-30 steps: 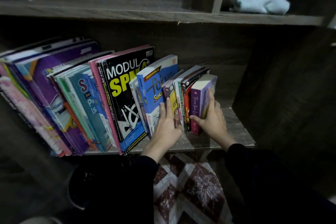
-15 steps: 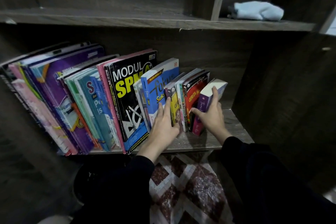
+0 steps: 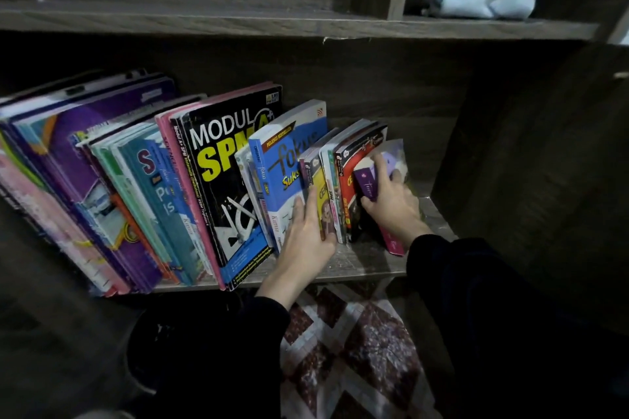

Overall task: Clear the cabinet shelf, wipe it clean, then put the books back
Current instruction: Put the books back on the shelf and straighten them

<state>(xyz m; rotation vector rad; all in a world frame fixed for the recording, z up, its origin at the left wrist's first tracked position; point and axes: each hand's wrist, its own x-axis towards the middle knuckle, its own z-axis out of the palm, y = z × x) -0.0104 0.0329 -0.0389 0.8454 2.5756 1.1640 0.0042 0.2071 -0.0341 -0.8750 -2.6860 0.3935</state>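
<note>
A row of books leans left on the wooden cabinet shelf (image 3: 360,264). The black "MODUL SPM" book (image 3: 224,180) and the blue "fokus" book (image 3: 289,163) stand mid-row. My left hand (image 3: 306,235) lies flat, fingers apart, against the small books beside the blue one. My right hand (image 3: 391,204) grips the purple book (image 3: 367,180) at the right end of the row; it tilts right, away from the red-and-black book (image 3: 354,167). A pale blue cloth (image 3: 483,0) lies on the upper shelf at the right.
The cabinet's dark side wall (image 3: 510,163) closes the shelf on the right. The upper shelf board (image 3: 272,24) hangs just above the books. A patterned red-and-white mat (image 3: 354,350) covers the floor below, between my dark sleeves.
My right hand has tipped the purple book further to the right, away from the row, and closed around its top. My left hand stays pressed on the small books.
</note>
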